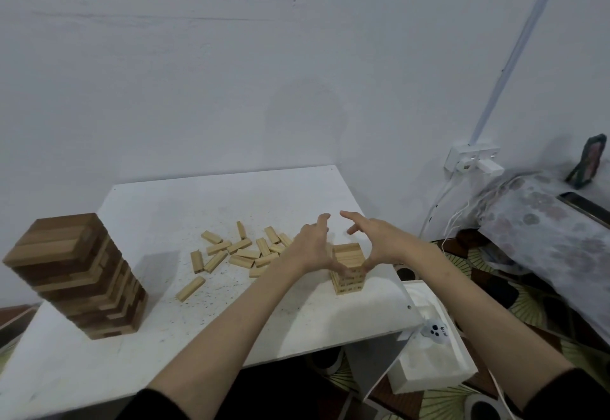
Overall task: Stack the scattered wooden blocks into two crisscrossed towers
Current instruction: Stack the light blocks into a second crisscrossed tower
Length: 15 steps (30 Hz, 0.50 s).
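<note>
Both hands at the short pale wooden block tower (348,267) on the right part of the white speckled worktop (165,337). Left hand (308,249) on the tower's left side, right hand (379,241) on its right side, thumbs pressing the upper layers from each side. Fingers (321,219) of both hands spread and raised above the tower, released, not curled round any block. Scattered pale wooden blocks (237,251) lie loose on the worktop just left of the short tower, one stray block nearer the front. Tall crisscrossed tower of light and dark brown wooden blocks (79,274) stands at the worktop's left edge, well apart from the hands. Right of the worktop: white wall socket with plug (472,158), patterned cloth bundle (544,221), white foam box (432,353) on the floor.
</note>
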Each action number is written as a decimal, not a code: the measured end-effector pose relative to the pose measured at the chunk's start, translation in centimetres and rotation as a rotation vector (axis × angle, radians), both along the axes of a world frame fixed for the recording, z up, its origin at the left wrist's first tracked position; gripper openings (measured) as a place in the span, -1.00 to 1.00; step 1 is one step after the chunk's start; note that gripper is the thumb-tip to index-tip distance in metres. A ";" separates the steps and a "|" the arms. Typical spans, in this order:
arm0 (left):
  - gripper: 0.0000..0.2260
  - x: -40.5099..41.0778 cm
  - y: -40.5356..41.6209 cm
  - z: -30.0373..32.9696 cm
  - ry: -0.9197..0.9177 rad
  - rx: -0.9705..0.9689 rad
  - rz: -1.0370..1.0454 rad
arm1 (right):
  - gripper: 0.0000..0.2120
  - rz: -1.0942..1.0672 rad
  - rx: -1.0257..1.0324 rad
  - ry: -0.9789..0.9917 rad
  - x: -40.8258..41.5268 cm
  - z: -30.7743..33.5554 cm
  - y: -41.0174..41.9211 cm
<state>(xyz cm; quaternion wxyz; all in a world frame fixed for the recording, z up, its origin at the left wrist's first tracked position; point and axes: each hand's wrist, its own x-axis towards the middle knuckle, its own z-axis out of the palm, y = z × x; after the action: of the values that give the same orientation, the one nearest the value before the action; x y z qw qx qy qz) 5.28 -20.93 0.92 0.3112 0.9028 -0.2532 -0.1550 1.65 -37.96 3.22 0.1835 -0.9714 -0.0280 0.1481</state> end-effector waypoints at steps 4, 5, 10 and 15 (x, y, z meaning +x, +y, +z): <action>-0.15 1.0 3.8 1.7 -0.021 -0.078 0.101 | -0.06 -0.003 0.048 -0.091 0.2 1.9 1.9; -0.25 1.2 5.1 2.0 -0.040 -0.102 0.136 | -0.14 -0.002 0.067 -0.130 0.4 2.1 2.8; -0.67 1.8 10.5 1.3 -0.203 -0.160 0.300 | -0.46 0.017 0.162 -0.271 1.3 1.1 7.6; -0.81 1.0 15.1 -2.3 -0.251 -0.136 0.456 | -0.64 -0.030 0.277 -0.319 1.6 -2.6 12.2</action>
<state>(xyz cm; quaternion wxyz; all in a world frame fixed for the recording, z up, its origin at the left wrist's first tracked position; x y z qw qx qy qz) 6.26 -5.79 -1.36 0.3644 0.9256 -0.0895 0.0496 3.28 -25.79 0.59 0.3108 -0.9483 -0.0621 -0.0155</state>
